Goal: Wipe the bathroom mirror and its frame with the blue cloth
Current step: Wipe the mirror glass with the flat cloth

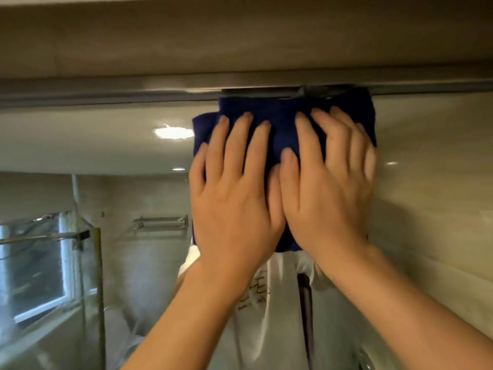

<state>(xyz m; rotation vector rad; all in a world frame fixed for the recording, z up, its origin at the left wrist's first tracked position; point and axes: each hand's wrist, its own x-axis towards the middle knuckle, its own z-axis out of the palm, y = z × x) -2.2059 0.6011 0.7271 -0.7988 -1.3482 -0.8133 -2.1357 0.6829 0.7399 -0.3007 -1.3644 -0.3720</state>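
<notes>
above: frame blocks | left, right: mirror glass open

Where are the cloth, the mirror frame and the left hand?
cloth (282, 121): head view, bare upper middle above the fingertips.
mirror frame (106, 96): head view, top rail left of the cloth.
left hand (234, 198): head view, back of the hand.

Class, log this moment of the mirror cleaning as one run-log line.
step: wiping top of mirror | left hand flat on blue cloth | right hand flat on cloth | cloth edge at frame
</notes>
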